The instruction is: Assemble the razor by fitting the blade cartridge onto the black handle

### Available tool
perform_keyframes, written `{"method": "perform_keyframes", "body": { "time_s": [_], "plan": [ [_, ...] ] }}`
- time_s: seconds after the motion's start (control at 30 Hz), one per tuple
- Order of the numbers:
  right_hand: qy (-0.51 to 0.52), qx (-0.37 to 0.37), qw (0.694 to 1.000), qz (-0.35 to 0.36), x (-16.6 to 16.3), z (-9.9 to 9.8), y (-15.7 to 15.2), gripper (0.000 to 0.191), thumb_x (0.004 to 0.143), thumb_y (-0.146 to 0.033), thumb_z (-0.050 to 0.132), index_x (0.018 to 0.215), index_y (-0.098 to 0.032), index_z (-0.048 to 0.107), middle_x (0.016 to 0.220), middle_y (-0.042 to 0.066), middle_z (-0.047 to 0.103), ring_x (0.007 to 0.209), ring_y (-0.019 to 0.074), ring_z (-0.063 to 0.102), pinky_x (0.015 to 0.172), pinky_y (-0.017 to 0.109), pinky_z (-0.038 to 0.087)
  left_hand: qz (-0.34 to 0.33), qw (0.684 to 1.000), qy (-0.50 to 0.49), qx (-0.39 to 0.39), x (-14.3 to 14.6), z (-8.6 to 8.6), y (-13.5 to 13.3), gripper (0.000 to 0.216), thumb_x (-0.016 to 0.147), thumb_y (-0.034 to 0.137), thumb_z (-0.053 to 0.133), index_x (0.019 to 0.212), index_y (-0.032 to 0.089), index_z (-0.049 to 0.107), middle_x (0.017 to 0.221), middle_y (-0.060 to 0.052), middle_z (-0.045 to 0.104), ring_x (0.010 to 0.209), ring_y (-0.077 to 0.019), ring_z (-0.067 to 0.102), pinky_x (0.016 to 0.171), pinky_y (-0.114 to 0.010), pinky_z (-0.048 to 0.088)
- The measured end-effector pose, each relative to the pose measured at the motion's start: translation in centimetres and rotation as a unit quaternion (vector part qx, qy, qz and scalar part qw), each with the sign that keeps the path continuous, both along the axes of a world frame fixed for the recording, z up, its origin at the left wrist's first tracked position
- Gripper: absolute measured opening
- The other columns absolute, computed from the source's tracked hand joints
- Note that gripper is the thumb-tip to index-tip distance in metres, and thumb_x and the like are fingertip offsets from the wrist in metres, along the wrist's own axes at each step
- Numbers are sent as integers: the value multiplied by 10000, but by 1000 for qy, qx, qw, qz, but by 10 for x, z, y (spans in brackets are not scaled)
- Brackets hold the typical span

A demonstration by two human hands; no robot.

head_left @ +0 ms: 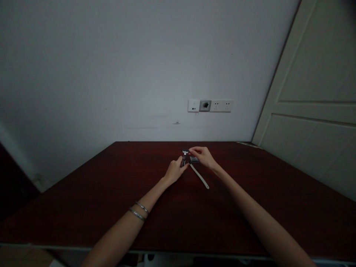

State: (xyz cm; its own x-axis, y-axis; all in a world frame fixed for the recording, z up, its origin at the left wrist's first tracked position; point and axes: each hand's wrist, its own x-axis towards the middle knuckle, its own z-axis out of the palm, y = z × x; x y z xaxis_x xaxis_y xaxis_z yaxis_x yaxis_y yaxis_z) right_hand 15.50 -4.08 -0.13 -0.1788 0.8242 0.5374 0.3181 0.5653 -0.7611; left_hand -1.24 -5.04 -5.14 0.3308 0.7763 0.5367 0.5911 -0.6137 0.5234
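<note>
Both my arms reach out over a dark red table. My left hand, bracelets on its wrist, is closed round the handle of a small metal razor held upright. My right hand pinches at the razor's head with thumb and forefinger. Under the right hand lies a small dark grey box-like piece. A slim white stick-shaped item lies on the table just in front of the hands, pointing toward me and to the right.
A white wall rises behind the table with a row of sockets. A cream panelled door stands at the right. The table's near edge runs across the bottom of the view.
</note>
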Motion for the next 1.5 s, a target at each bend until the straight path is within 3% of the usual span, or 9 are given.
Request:
{"method": "perform_keyframes", "body": {
  "time_s": [0.27, 0.93, 1.5],
  "plan": [
    [-8, 26, 999, 23, -1, -1, 0, 297, 770, -401, 534, 759, -128, 651, 700, 55, 649, 666, 161, 583, 627, 260, 440, -40, 999, -30, 8, 1, 0, 2, 307, 824, 342, 479, 1019, 144, 610, 596, 29, 512, 525, -87, 446, 558, -185, 347],
    [-56, 61, 996, 20, 3, 2, -4, 258, 801, -368, 489, 770, -146, 617, 672, 23, 598, 633, 143, 535, 590, 237, 410, -54, 995, -72, -37, 4, 4, -2, 308, 809, 395, 483, 757, 119, 609, 540, 27, 529, 510, -91, 470, 504, -178, 348],
    [-44, 54, 997, 35, 6, 1, 0, 227, 794, -347, 491, 778, -155, 613, 705, 25, 610, 668, 146, 550, 624, 234, 422, -44, 997, -61, -25, 4, 7, -4, 306, 806, 399, 493, 800, 124, 626, 527, 30, 526, 501, -94, 467, 506, -178, 346]
  ]
}}
